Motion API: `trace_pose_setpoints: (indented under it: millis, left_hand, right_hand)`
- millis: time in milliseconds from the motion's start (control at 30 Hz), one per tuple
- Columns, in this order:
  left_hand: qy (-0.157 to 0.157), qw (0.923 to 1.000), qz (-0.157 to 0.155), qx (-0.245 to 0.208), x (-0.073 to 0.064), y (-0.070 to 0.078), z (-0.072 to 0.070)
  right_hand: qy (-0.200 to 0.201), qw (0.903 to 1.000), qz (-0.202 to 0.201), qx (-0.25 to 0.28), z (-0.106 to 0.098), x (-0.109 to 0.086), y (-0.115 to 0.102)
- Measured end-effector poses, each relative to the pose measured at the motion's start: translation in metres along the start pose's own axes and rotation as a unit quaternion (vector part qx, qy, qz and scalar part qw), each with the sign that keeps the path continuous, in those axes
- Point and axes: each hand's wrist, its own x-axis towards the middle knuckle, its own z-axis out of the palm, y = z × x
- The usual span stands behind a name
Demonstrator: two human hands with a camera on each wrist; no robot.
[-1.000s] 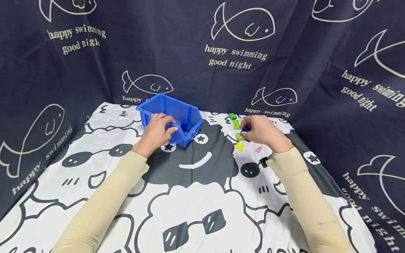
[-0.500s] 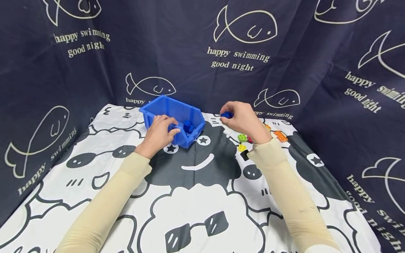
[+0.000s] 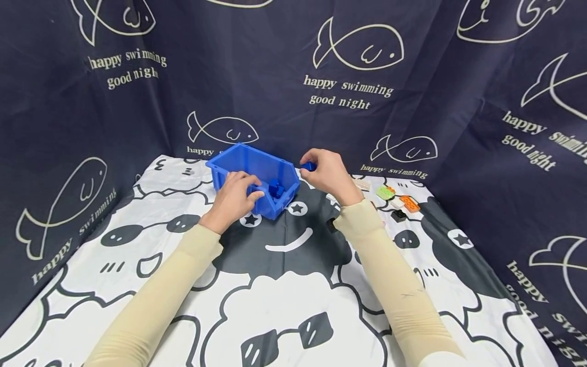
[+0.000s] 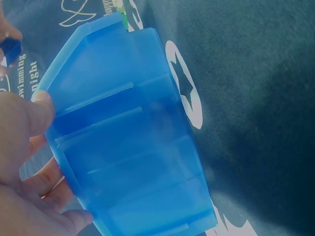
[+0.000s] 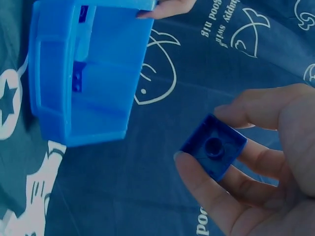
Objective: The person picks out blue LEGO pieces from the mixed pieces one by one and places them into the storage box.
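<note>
My left hand (image 3: 235, 200) grips the near side rim of a blue storage bin (image 3: 257, 162), which stands at the back of the table, left of centre. In the left wrist view the thumb lies on the rim of the bin (image 4: 123, 162) and the fingers reach over its edge. Several blue bricks (image 3: 276, 188) lie inside. My right hand (image 3: 327, 173) pinches a blue toy brick (image 3: 309, 166) in the air just right of the bin, apart from it. The right wrist view shows the hollow underside of this brick (image 5: 214, 147).
On the right of the printed cloth (image 3: 289, 295) lie loose bricks, among them a green one (image 3: 385, 192), an orange one (image 3: 409, 204) and a black one (image 3: 399, 215). My right forearm hides others. A dark fabric wall (image 3: 284, 76) rises behind the bin.
My right hand has lifted the blue brick from among the loose bricks and carried it left to beside the bin. The left hand keeps its hold on the bin.
</note>
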Motion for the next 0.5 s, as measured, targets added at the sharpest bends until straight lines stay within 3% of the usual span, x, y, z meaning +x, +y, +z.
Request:
trace_pose_setpoints:
  millis: [500]
  left_hand:
    - [-0.005,1.0000,0.003,0.006,-0.001,0.001,0.000]
  right_hand:
    - [-0.023,0.9986,-0.020,0.044,0.041,0.030,-0.031]
